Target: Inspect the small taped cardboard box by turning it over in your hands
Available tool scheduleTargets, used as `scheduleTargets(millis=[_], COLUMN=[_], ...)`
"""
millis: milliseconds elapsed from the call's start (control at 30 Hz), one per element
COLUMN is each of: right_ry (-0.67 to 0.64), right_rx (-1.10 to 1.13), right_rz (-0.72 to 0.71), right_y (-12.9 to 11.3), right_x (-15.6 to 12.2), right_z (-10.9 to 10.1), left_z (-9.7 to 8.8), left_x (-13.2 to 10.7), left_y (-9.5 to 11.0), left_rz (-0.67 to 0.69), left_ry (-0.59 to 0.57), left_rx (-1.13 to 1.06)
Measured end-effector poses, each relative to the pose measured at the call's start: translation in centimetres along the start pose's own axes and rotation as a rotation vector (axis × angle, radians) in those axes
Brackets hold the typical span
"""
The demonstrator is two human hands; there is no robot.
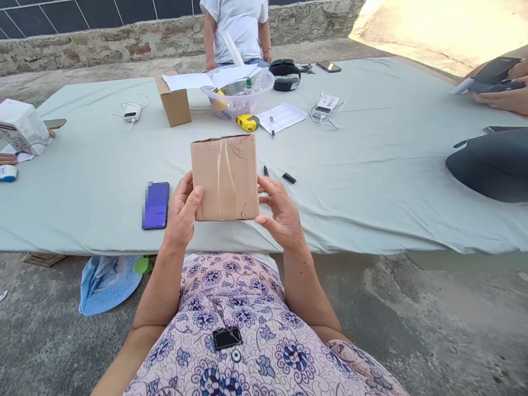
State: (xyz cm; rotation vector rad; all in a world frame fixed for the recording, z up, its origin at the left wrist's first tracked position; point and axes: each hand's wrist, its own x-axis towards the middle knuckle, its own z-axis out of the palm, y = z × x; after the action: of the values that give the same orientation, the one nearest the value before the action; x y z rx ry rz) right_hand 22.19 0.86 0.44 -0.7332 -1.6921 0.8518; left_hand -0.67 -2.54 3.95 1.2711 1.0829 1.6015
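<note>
A small brown cardboard box [225, 179], with clear tape down its middle and dark pen marks near two corners, is held up in front of me. My left hand [183, 212] grips its left side, thumb on the near face and fingers behind. At the right side, my right hand [282, 214] has its fingertips and thumb against the edge and lower corner. An uncapped black marker [266, 171] lies just behind the right hand, its black cap [289, 178] beside it. Left of the box, a smartphone [157, 205] lies with its screen lit.
Across the cloth-covered table [371, 165] are a clear plastic basin [247, 102], a tape measure [247, 122], a written sheet [282, 117], another cardboard box [175, 104] and a black cap [490, 165]. A person [237, 27] stands opposite; other people's hands show at both sides.
</note>
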Motion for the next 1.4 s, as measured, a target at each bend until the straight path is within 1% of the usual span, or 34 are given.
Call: scheduleTargets(millis=[233, 333, 400, 500, 600, 700, 833, 1000, 1133, 1267, 1333, 1400], right_ry=[0.125, 0.177, 0.194, 0.229, 0.282, 0.313, 0.313, 0.284, 0.245, 0.172, 0.173, 0.212], right_rx=[0.064, 0.079, 0.064, 0.006, -0.025, -0.080, -0.215, -0.298, -0.251, -0.133, -0.096, -0.062], right_rz=[0.041, 0.044, 0.059, 0.101, 0.136, 0.136, 0.119, 0.100, 0.094, 0.118, 0.124, 0.121], right_y=[-0.1, -0.5, -1.1, -1.8, -2.1, -2.2, -2.4, -2.6, -2.4, -2.3, -2.1, -1.8], right_x=[0.0, 0.0, 0.0, -0.1, -0.2, -0.4, -0.6, -0.6, -0.3, -0.1, 0.0, -0.1], right_z=[0.2, 0.5, 0.8, 1.5, 2.5, 3.3, 3.9, 3.7, 3.4, 3.2, 3.2, 3.0], left_z=[-0.5, -0.6, -0.4, 0.3, 1.2, 2.1, 2.9, 3.0, 2.6, 2.1, 1.9, 1.8], left_x=[-0.5, -0.6, -0.8, -1.2, -1.7, -2.1, -2.5, -2.5, -2.2, -2.0, -1.9, -1.9], left_y=[-0.4, -0.7, -0.9, -1.1, -1.2, -1.2, -1.0, -0.9, -1.1, -1.2, -1.3, -1.3], left_rz=[0.071, 0.082, 0.087, 0.108, 0.171, 0.233, 0.253, 0.261, 0.267, 0.226, 0.211, 0.201], left_ry=[-0.146, -0.171, -0.152, -0.093, -0.043, 0.013, 0.090, 0.121, 0.131, 0.143, 0.132, 0.088], left_rx=[0.077, 0.129, 0.174, 0.231, 0.300, 0.388, 0.483, 0.507, 0.487, 0.448, 0.435, 0.415])
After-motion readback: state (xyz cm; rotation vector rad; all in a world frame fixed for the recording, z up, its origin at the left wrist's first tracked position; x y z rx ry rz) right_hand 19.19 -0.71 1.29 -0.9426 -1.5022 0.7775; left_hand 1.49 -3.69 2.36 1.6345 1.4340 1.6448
